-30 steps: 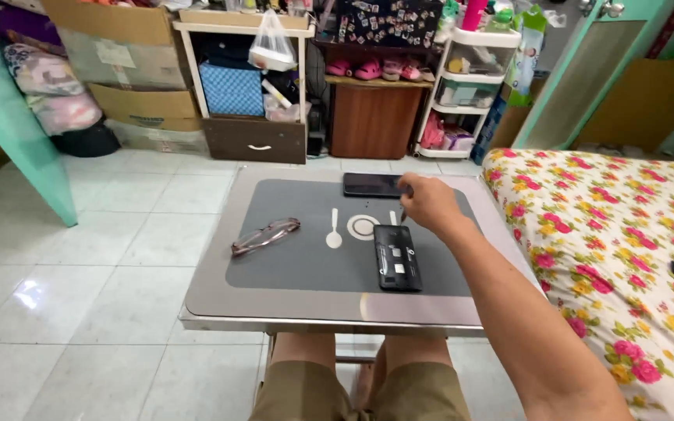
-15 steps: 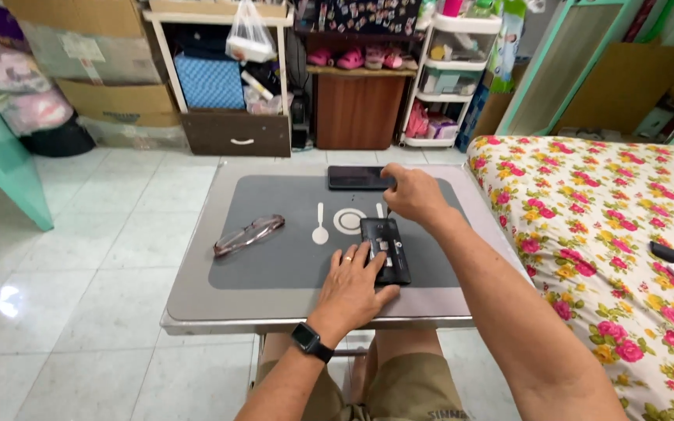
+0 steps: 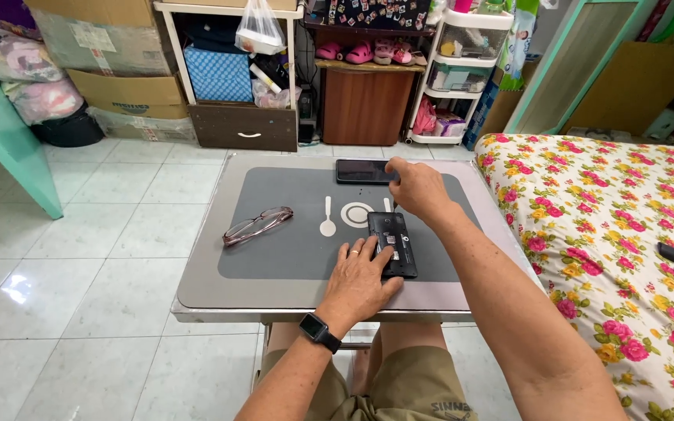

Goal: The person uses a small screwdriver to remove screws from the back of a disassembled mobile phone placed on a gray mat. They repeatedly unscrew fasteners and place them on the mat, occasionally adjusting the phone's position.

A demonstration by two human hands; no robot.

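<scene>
Surroundings: a grey desk (image 3: 204, 281) with a darker mat stands on a white tiled floor; a bed with a flowered cover (image 3: 618, 234) runs along its right side, with shelves, boxes and a wooden cabinet at the far wall.
On the desk: a pair of glasses (image 3: 257, 224) lies to the left, well apart from both hands; a white spoon-and-ring marking sits mid-mat; a dark phone (image 3: 362, 171) lies flat at the far edge.
Left hand (image 3: 362, 274): palm down, fingers spread, pressing on the near left part of the opened black device (image 3: 393, 243); no closed grip.
Right hand (image 3: 418, 189): fingers pinched together around a thin dark tool whose tip points down at the device's far end; just beside the phone.
Opened black device: flat, long side running near to far, right of centre on the mat, inner parts showing.
</scene>
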